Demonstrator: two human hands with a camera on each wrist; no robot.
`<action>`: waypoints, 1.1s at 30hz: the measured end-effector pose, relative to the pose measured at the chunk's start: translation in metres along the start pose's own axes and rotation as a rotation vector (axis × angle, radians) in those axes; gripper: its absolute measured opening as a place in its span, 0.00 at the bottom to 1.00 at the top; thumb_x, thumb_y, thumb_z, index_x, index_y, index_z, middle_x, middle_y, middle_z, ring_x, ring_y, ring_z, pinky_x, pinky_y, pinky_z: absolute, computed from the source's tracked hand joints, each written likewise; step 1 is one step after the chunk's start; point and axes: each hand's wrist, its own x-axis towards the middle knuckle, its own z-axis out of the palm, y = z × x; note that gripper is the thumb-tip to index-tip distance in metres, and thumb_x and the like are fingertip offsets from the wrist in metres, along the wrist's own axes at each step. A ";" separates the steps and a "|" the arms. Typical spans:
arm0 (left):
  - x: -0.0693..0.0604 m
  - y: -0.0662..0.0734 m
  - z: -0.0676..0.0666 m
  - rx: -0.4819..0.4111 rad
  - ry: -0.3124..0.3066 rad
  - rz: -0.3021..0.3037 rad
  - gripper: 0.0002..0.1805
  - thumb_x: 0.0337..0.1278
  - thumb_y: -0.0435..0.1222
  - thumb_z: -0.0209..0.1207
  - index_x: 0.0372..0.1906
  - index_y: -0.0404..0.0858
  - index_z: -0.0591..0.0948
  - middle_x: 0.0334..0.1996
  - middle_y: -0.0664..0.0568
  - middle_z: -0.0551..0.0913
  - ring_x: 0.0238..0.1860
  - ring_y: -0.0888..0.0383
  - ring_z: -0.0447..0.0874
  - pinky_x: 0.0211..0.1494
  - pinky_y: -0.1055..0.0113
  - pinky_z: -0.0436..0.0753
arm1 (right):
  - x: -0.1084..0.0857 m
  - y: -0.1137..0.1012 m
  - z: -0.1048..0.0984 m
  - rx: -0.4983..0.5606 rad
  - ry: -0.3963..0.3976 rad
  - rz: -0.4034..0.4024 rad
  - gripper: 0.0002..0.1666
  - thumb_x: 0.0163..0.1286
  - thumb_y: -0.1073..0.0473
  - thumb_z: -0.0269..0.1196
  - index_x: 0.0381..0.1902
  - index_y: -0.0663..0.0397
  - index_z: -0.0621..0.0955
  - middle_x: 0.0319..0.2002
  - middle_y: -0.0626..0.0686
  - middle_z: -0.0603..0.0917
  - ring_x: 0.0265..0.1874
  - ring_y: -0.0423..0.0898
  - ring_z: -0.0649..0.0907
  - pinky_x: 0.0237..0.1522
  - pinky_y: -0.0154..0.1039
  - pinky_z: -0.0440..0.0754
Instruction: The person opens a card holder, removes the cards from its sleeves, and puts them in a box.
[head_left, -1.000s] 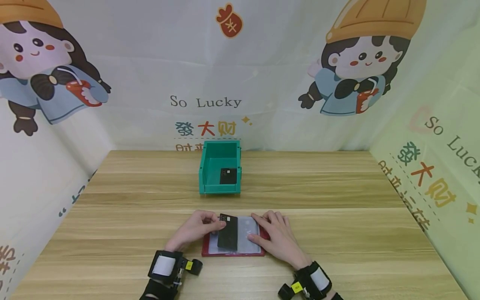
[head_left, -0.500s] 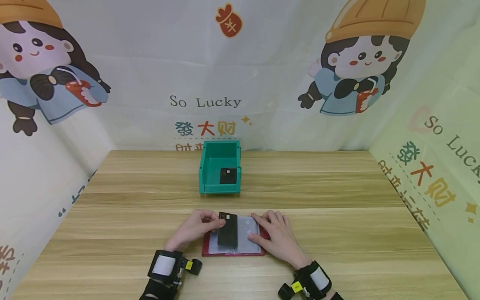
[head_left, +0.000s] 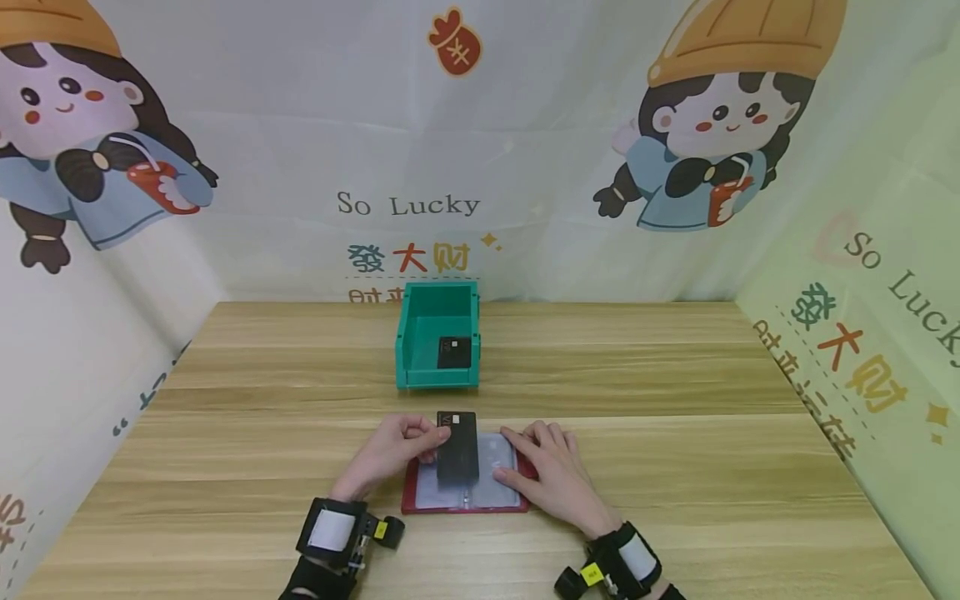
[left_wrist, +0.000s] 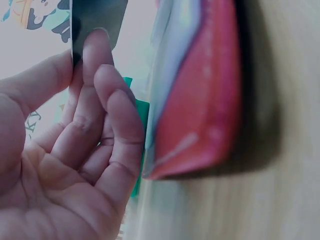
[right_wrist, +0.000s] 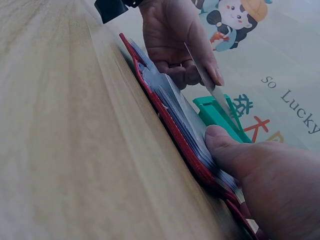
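Between thumb and fingers my left hand [head_left: 397, 446] pinches a black card [head_left: 457, 450] by its left edge, near the far end. The card is tilted above an open card holder [head_left: 491, 496], which has a red cover and clear sleeves. A gap shows between card and sleeves in the right wrist view. The left wrist view has the card [left_wrist: 97, 20] at the fingertips and the red cover [left_wrist: 200, 115] alongside. My right hand [head_left: 551, 475] rests on the holder's right side with fingers extended. Its thumb [right_wrist: 225, 150] presses on the sleeves.
A green bin [head_left: 437, 379] stands farther back on the wooden table [head_left: 637, 375]. Inside it, at the near right, lies another black card [head_left: 454, 352]. Printed cloth [head_left: 555, 167] hangs behind and along both sides of the table.
My left hand has raised the black card and shifted it away from me, so its far end now reaches past the holder's far edge. The right hand has stayed put.
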 end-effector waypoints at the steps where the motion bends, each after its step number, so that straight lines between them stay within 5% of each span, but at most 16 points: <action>1: 0.001 0.001 0.000 -0.003 0.009 0.000 0.18 0.66 0.46 0.63 0.36 0.33 0.83 0.23 0.55 0.82 0.30 0.58 0.79 0.37 0.67 0.77 | 0.000 0.000 0.000 0.001 -0.001 0.001 0.37 0.66 0.37 0.65 0.68 0.47 0.76 0.44 0.48 0.73 0.43 0.44 0.65 0.48 0.42 0.57; 10: 0.010 0.017 -0.005 -0.088 0.148 0.028 0.14 0.66 0.40 0.64 0.39 0.30 0.83 0.24 0.51 0.86 0.26 0.60 0.81 0.36 0.68 0.83 | 0.000 0.001 0.000 0.005 -0.003 0.000 0.37 0.66 0.37 0.65 0.68 0.47 0.76 0.44 0.48 0.73 0.43 0.44 0.65 0.48 0.42 0.57; 16: 0.018 0.031 -0.015 -0.064 0.224 0.079 0.13 0.68 0.34 0.61 0.48 0.26 0.81 0.37 0.36 0.89 0.29 0.60 0.86 0.38 0.67 0.86 | 0.000 0.002 0.001 -0.003 -0.004 -0.006 0.37 0.66 0.37 0.64 0.68 0.47 0.76 0.44 0.48 0.73 0.43 0.44 0.65 0.48 0.42 0.56; 24: 0.034 0.053 -0.023 0.047 0.364 0.132 0.16 0.67 0.28 0.59 0.55 0.24 0.80 0.41 0.31 0.87 0.35 0.49 0.89 0.40 0.64 0.86 | 0.000 0.002 0.001 -0.008 -0.001 -0.009 0.37 0.66 0.37 0.65 0.68 0.47 0.76 0.43 0.47 0.73 0.43 0.44 0.65 0.48 0.42 0.56; 33: 0.056 0.065 -0.017 0.244 0.564 0.222 0.18 0.63 0.27 0.61 0.56 0.27 0.77 0.36 0.32 0.88 0.37 0.41 0.88 0.38 0.59 0.82 | -0.001 0.002 0.001 -0.008 0.001 -0.016 0.37 0.66 0.37 0.65 0.68 0.47 0.76 0.43 0.47 0.73 0.43 0.43 0.65 0.48 0.41 0.56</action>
